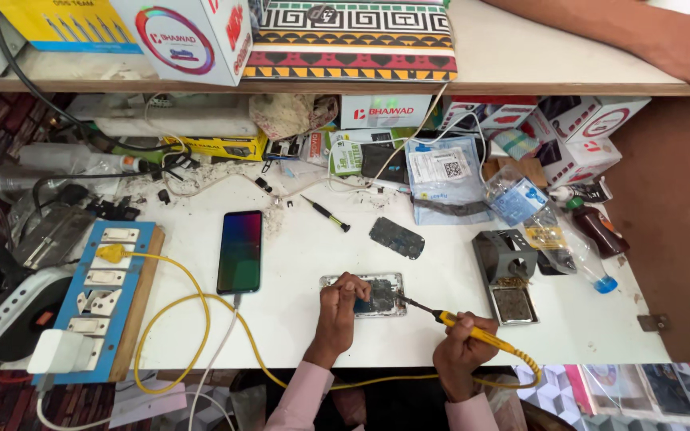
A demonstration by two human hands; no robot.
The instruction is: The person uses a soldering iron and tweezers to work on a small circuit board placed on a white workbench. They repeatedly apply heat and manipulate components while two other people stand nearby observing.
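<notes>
opened phone [373, 294]: back off, guts showing | my left hand [343, 299] pinching its left edge | right hand [461, 342] wrapped tight round yellow soldering iron [473, 329], tip on board

Lit smartphone [239, 251], small screwdriver [325, 213], blue switchboard [101, 299], soldering stand [506, 275], boxes [576, 132] beyond.

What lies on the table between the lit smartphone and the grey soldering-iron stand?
In the head view, the opened phone lies between the lit smartphone and the stand, with the left hand on it.

2 phones [240, 251], 1 soldering iron [473, 329], 1 screwdriver [326, 213], 2 bottles [598, 229]
</notes>
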